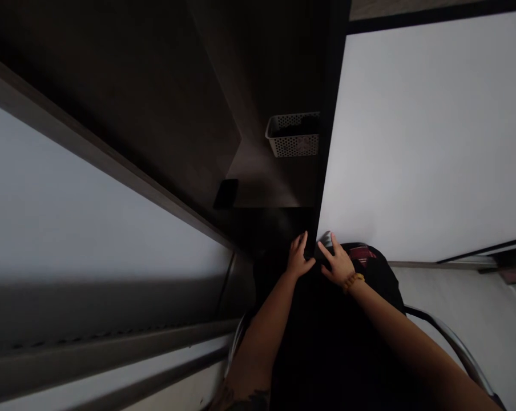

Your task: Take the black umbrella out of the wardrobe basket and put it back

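Note:
My left hand (299,260) is at the dark opening of a cabinet, fingers extended and thumb apart, with nothing visible in it. Close by on the right, my right hand (338,265) has its fingers spread, its fingertips at the lower left corner of a large white panel (412,137) with a dark edge. A shadow falls on the panel beside these fingers; whether they touch it I cannot tell. A beaded bracelet (353,281) is around my right wrist.
Inside the dark cabinet, a perforated basket (294,146) stands on a shelf (262,191). A flat black object (226,194) lies at the shelf's front left corner. A second pale panel (91,217) is on the left. Curved metal chair arms (455,342) flank my lap.

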